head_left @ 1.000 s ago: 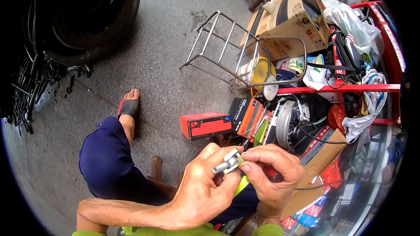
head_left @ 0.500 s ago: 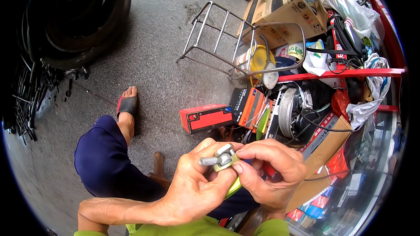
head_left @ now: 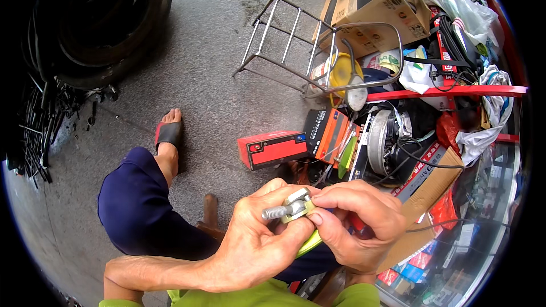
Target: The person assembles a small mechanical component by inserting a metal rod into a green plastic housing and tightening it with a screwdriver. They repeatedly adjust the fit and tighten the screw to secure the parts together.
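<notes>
My left hand is closed around a small metal clamp with a thick threaded bolt sticking out to the left. The thumb and forefinger of my right hand pinch the clamp's right side, by a thin metal pin at its edge. Tucked inside the curled fingers of that hand is a red-handled thing, mostly hidden, so its kind does not show. Both hands are close together above my lap, in front of my green shirt.
Beyond my hands lie a red-and-black battery and an orange-and-black box. Farther off stands a metal rack by a cardboard box. A glass case is at right, dark tyres at far left.
The view has shifted slightly, so the surroundings appear a little to the right. Both hands keep their grip on the clamp, with hardly any change in their pose.
</notes>
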Demonstrator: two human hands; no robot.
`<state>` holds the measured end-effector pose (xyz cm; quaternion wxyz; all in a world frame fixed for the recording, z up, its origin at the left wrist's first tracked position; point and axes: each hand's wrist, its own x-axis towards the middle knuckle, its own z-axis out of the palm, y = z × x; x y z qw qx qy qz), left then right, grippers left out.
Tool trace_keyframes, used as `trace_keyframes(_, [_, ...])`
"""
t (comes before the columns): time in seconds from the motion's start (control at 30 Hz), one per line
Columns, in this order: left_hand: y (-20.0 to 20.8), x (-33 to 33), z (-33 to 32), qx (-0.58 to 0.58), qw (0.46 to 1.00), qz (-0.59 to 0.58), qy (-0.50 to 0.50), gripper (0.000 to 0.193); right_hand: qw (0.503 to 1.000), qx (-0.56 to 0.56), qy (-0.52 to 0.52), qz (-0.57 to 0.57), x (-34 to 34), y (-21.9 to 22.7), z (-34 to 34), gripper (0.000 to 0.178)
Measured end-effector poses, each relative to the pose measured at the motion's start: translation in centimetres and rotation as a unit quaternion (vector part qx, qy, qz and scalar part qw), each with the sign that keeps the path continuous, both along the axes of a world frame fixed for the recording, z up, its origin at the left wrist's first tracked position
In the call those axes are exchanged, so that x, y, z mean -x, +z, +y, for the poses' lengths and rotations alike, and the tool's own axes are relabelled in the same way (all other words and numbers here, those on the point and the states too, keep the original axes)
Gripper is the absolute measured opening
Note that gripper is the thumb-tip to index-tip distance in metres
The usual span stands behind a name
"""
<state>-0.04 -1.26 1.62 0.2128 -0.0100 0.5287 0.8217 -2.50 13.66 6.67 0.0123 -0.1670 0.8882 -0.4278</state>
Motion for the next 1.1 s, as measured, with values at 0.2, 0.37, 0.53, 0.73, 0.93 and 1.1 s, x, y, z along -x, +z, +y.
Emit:
trace_keyframes(0.2, [0.1, -0.1, 0.2, -0.004, 1.000, -0.016, 0.014, 0.024, 1.000, 0.003, 0.008, -0.007, 0.2, 0.4, -0.1, 0.019])
trace_keyframes(0.37, [0.1, 0.1, -0.1, 0.014, 1.000, 0.014, 0.003, 0.024, 1.000, 0.011, 0.016, -0.008, 0.3, 0.4, 0.0, 0.020])
trace_keyframes(0.53, [0.0, -0.1, -0.4, 0.025, 0.999, 0.024, 0.005, 0.024, 1.000, 0.004, 0.015, -0.007, 0.0, 0.1, -0.3, 0.018])
trace_keyframes(0.73, [-0.1, -0.4, -0.3, 0.015, 0.999, -0.025, 0.014, 0.023, 0.999, -0.028, 0.044, 0.015, 0.3, -0.4, -0.5, 0.018])
trace_keyframes(0.93, [1.2, 1.0, 2.7, -0.127, 0.984, -0.117, 0.035, 0.014, 0.997, -0.009, 0.059, 0.049, 0.7, -1.0, 1.6, 0.019])
trace_keyframes(1.1, [1.5, 1.1, 2.1, -0.135, 0.985, -0.106, 0.020, 0.013, 0.994, -0.059, 0.069, 0.059, 0.6, 0.4, 0.5, 0.022])
